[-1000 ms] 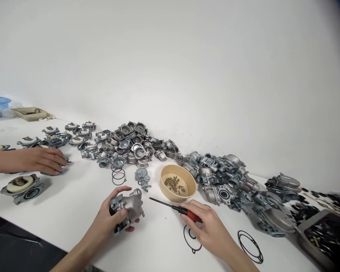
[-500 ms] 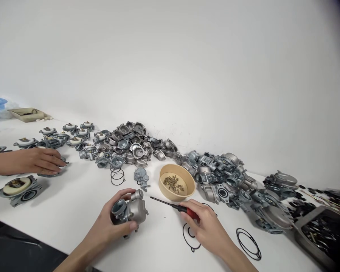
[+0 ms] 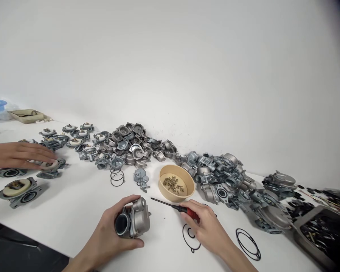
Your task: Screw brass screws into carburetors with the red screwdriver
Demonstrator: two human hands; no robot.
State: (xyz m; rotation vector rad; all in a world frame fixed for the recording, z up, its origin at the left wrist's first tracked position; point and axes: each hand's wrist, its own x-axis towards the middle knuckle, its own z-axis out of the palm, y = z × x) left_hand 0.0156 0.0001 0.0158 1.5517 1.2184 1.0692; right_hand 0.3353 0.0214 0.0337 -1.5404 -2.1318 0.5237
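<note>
My left hand (image 3: 109,228) is closed around a grey metal carburetor (image 3: 134,218), its round bore facing toward me and its bowl to the right. In my right hand (image 3: 205,223) is a screwdriver (image 3: 170,205) with a red and black handle; its tip points left, a little apart from the carburetor. Just beyond the screwdriver stands a round yellow tub (image 3: 177,196) with many small brass-coloured screws (image 3: 173,184) inside. Black rubber rings (image 3: 191,245) lie beneath and beside my right hand. A small grey metal part (image 3: 142,178) lies left of the tub.
Metal bowls (image 3: 130,141) are heaped against the wall. Finished-looking carburetors (image 3: 223,173) pile up at right, beside a bin (image 3: 308,234) of dark parts. At left, another person's hand (image 3: 30,155) touches one of several carburetor bodies with white floats (image 3: 16,187).
My left hand has turned the carburetor and shifted it slightly right and nearer me. The screwdriver has hardly moved. The other person's hand has drawn back left, uncovering a carburetor body.
</note>
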